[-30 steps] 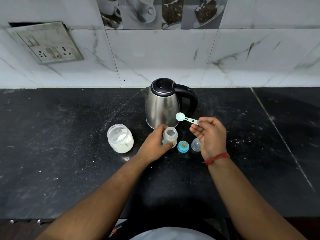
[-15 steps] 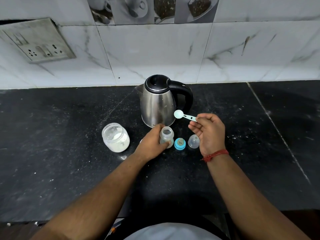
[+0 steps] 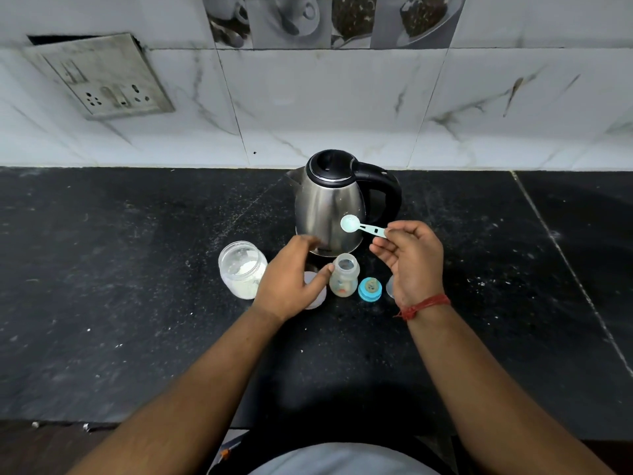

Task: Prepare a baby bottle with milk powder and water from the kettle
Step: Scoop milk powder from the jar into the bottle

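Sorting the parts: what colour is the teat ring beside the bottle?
Blue teat ring, clearest in the head view.

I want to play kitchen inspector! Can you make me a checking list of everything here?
Surface: black stone counter, dusted with white specks.
Job's things: open baby bottle upright before steel kettle; open jar of milk powder; blue teat ring; clear cap, partly hidden.
Clutter: white lid under the left hand.
Hands: left hand open, thumb beside the bottle; right hand pinches a scoop.
Cables: nothing seen.
Surroundings: marble wall tiles, socket plate.
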`<act>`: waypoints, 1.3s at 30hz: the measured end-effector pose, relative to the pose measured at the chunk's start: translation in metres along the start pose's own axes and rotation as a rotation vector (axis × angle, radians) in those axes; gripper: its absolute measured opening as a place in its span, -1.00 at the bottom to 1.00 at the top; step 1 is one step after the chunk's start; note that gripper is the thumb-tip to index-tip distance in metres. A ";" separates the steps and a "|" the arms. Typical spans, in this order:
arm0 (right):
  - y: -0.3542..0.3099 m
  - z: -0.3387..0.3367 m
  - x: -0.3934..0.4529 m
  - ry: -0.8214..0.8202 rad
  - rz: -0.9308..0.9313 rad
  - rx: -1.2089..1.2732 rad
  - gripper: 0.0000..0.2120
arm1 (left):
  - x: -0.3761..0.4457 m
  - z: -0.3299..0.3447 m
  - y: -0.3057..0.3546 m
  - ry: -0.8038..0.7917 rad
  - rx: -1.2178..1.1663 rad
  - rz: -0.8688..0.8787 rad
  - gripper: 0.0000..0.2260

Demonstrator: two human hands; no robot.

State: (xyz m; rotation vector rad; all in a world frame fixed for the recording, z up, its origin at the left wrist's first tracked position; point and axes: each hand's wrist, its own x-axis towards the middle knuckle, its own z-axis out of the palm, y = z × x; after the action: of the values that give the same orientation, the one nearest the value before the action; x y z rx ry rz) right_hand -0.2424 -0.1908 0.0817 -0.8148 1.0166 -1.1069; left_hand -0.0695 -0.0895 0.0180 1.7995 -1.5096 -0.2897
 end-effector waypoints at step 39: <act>0.106 0.154 -0.034 -0.646 -0.676 -1.360 -0.87 | -0.055 -0.112 -0.121 0.103 0.266 -0.203 -0.23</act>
State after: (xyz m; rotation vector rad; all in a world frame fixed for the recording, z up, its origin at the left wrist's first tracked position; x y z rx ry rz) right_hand -0.0681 -0.1251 0.0457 -2.5497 0.8427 -0.4286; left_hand 0.0738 0.0079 -0.0013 2.1487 -1.3445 -0.0946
